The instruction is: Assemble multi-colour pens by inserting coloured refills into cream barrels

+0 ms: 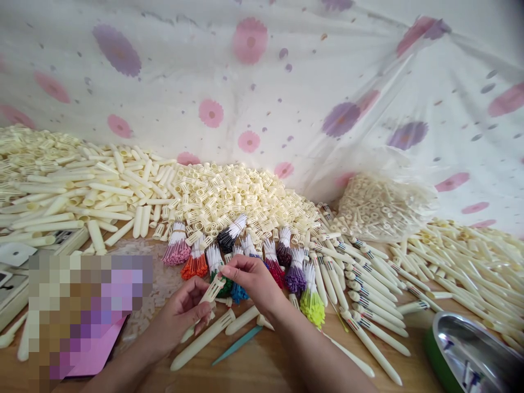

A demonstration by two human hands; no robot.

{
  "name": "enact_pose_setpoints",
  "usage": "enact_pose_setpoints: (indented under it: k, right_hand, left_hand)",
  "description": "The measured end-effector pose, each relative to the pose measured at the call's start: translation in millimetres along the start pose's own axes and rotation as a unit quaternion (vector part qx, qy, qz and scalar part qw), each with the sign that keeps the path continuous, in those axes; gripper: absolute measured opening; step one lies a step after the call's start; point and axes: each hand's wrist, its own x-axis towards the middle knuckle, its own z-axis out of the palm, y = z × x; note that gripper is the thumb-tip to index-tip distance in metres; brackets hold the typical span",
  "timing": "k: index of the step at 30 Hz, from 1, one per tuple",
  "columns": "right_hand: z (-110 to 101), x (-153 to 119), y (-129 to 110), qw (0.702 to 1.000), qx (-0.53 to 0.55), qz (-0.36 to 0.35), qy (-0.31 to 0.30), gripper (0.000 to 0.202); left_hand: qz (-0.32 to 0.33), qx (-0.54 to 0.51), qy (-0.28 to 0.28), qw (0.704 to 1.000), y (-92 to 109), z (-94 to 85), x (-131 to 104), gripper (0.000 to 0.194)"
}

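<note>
From where I sit, through the head camera, my left hand grips a cream, slotted plastic pen sleeve between thumb and fingers, tilted, just above the surface of pale wood. My right hand has its thumb and fingers pinched together at the sleeve's upper end; I cannot tell whether they grasp something thin there.

Below the hands I see a long cream plastic pen barrel lying at a slant, and near it a flat blue pointed strip. Just beyond the hands stand banded bundles of white-stemmed, colour-tipped refills, among them a pink one, an orange one and a yellow-green one. Behind them rises a heap of cream slotted sleeves. On my right lie cream pens with coloured sliders, and nearer me a green oval bowl with a shiny metal inside.
</note>
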Motion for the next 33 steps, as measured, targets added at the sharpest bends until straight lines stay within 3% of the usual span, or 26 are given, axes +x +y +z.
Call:
enact_pose_setpoints:
  k: [7, 14, 20, 27, 33]
  right_hand:
    - [-1.6, -4.1, -2.3, 0.998, 0.018, 0.053, -0.013, 0.025]
    - [-6.0, -3.1, 0.9, 0.996, -0.086, -0.01, -0.021, 0.021]
    - [-12.3, -6.7, -10.6, 0.976, -0.189, -0.052, -0.094, 0.017]
    - [-10.8, -6.8, -9.3, 0.986, -0.156, -0.019, -0.051, 0.026]
    - [-12.8, -6.7, -9.1, 0.981, -0.186, -0.015, -0.055, 0.015]
  left_hand:
    - [-0.001, 0.002, -0.002, 1.0, -1.0, -0.9, -1.3, 0.028]
    - [-0.003, 0.0, -0.013, 1.0, -3.2, -2.5, -1.1, 0.023]
    - [-0.006, 0.001, -0.029, 1.0, -3.1, -1.1, -2.2, 0.026]
    - [-0.012, 0.004, -0.033, 0.999, -4.0, -0.5, -2.8, 0.028]
    - [-0.021, 0.007, -0.041, 0.999, -4.5, -1.9, -3.5, 0.024]
